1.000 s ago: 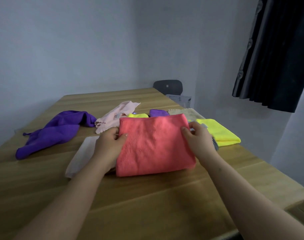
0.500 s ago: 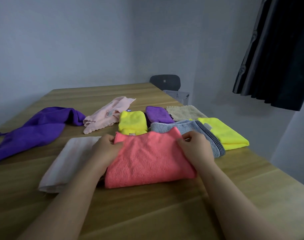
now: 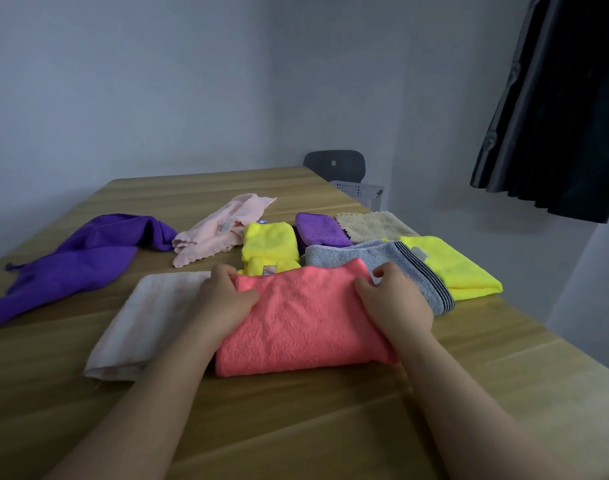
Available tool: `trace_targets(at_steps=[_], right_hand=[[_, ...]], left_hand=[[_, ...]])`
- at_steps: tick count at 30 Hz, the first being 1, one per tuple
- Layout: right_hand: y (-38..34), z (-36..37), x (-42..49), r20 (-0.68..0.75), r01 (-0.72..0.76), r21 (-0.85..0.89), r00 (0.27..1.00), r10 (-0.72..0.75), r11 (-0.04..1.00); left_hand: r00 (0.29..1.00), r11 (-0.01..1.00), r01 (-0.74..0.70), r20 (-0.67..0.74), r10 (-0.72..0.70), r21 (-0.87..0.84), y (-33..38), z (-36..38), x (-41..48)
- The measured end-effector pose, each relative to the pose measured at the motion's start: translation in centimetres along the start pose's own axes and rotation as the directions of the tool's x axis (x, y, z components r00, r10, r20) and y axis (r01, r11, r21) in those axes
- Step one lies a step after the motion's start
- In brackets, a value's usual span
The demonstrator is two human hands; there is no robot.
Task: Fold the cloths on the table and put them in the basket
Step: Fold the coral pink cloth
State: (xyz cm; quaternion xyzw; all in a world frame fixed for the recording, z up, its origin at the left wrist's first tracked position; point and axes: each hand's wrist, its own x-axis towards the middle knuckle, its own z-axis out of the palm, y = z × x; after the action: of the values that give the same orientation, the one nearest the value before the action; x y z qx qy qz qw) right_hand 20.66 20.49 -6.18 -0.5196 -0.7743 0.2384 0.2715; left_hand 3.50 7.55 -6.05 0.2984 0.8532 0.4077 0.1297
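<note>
A folded coral-pink cloth (image 3: 303, 320) lies on the wooden table (image 3: 296, 427) in front of me. My left hand (image 3: 223, 299) grips its far left corner and my right hand (image 3: 393, 299) grips its far right corner. Behind it lie a folded grey-blue towel (image 3: 400, 261), two yellow cloths (image 3: 268, 244) (image 3: 455, 268), a small purple folded cloth (image 3: 320, 228) and a beige cloth (image 3: 372, 225). A white folded cloth (image 3: 147, 323) sits to the left. A crumpled purple cloth (image 3: 78, 261) and a pale pink cloth (image 3: 220, 226) lie unfolded further back. A grey plastic basket (image 3: 360, 192) stands beyond the table's far right edge.
A dark chair back (image 3: 334, 164) stands behind the basket. A dark curtain (image 3: 555, 109) hangs at the upper right. Grey walls close the room on the far side.
The coral cloth, held up facing me a second ago, has come down flat onto the table. Both hands lowered with it, still on its far corners. The view has tilted down.
</note>
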Motion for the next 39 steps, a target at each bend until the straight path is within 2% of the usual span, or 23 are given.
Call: trace_targets(at_steps=[3,5,8,11,14,17,18,20,23,29,31,35,39], right_hand=[[0.1,-0.1,0.1,0.023,0.018,-0.047,1.0,-0.017,0.999],[0.4,-0.1,0.4,0.062,0.046,-0.036,0.997,-0.044,0.998],[0.7,-0.4,0.7,0.046,0.079,0.115,0.995,-0.085,0.99],[0.5,-0.6,0.8,-0.026,0.143,0.34,0.989,-0.143,0.929],[0.0,-1.2,0.2,-0.011,0.152,0.59,0.984,-0.18,0.793],[-0.5,-1.9,-0.7,0.132,0.004,0.831,0.97,-0.205,0.556],[-0.6,-2.1,-0.9,0.157,-0.027,0.871,0.962,-0.225,0.491],[-0.8,-2.6,-1.1,0.175,-0.062,0.916,0.951,-0.254,0.396],[-0.8,-3.0,-1.3,0.175,-0.083,0.943,0.947,-0.268,0.323],[-0.9,-3.2,-1.0,0.16,-0.07,0.947,0.948,-0.274,0.312],[-0.8,-3.1,-0.9,0.164,-0.074,0.945,0.95,-0.266,0.318],[-0.7,-3.0,-0.8,0.136,-0.063,0.945,0.968,-0.21,0.321],[-0.4,-3.2,-0.6,0.114,-0.043,0.923,0.98,-0.165,0.381]], left_hand=[[0.998,0.998,0.015,0.061,-0.018,0.058,0.4,0.1,-0.2],[0.997,0.997,0.029,0.072,-0.024,-0.068,0.4,0.1,-0.1],[0.999,0.961,0.033,0.028,-0.026,-0.273,0.2,0.0,0.1],[1.0,0.92,0.022,0.011,-0.019,-0.391,0.2,-0.2,0.3],[0.999,0.878,-0.033,-0.043,0.014,-0.477,0.3,-0.6,0.3],[0.964,0.939,-0.219,-0.207,0.167,-0.264,0.4,-0.9,0.2],[0.947,0.925,-0.296,-0.198,0.252,-0.24,0.6,-1.0,0.1],[0.934,0.887,-0.354,-0.066,0.351,-0.297,1.1,-1.1,-0.3],[0.945,0.909,-0.271,0.089,0.313,-0.316,1.1,-1.0,-0.3],[0.955,0.915,-0.252,0.074,0.289,-0.315,1.8,-2.1,-0.6],[0.959,0.902,-0.226,0.08,0.273,-0.369,2.1,-2.8,-0.6],[0.947,0.811,-0.123,0.178,0.269,-0.572,2.7,-3.4,-1.3],[0.901,0.783,-0.137,0.252,0.353,-0.606,3.4,-4.0,-2.3]])
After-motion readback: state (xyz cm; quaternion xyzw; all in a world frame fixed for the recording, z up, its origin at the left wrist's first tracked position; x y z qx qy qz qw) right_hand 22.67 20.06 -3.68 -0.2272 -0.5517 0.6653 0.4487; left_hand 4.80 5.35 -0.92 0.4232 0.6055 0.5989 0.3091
